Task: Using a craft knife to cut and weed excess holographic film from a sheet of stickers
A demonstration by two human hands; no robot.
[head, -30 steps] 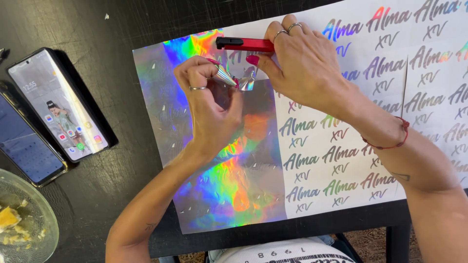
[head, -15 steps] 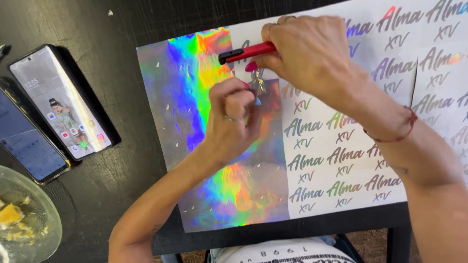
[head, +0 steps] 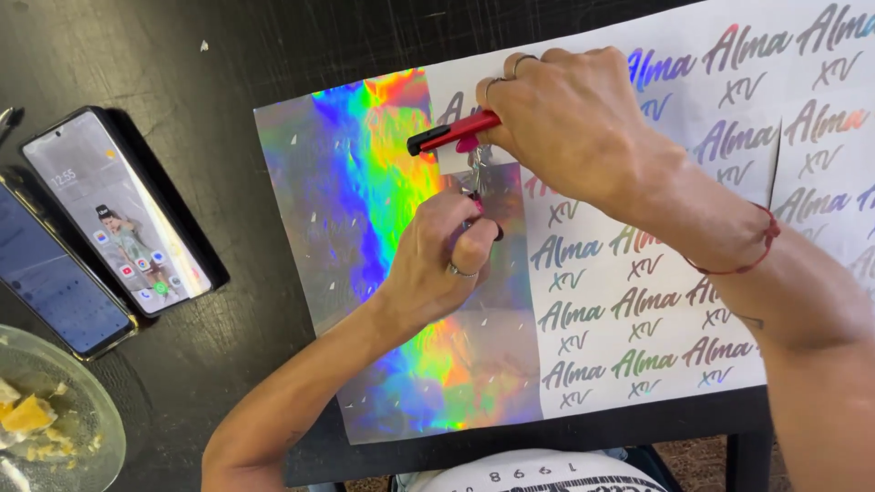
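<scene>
Right hand (head: 574, 118) gripping red weeding tool (head: 453, 133) over holographic sticker sheet (head: 383, 273); left hand (head: 451, 260) pinching foil strip (head: 476, 169). Two phones (head: 118, 223) lying left on table (head: 182, 55).

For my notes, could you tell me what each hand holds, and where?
The right hand grips a red-and-black craft tool by its rear; the left hand pinches a holographic vinyl strip's lower end.

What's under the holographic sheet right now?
The holographic sheet lies flat on the black table, its near edge by the table's front edge. The left hand and the right hand, holding a red tool, cover its middle. Anything beneath the sheet is hidden.
</scene>
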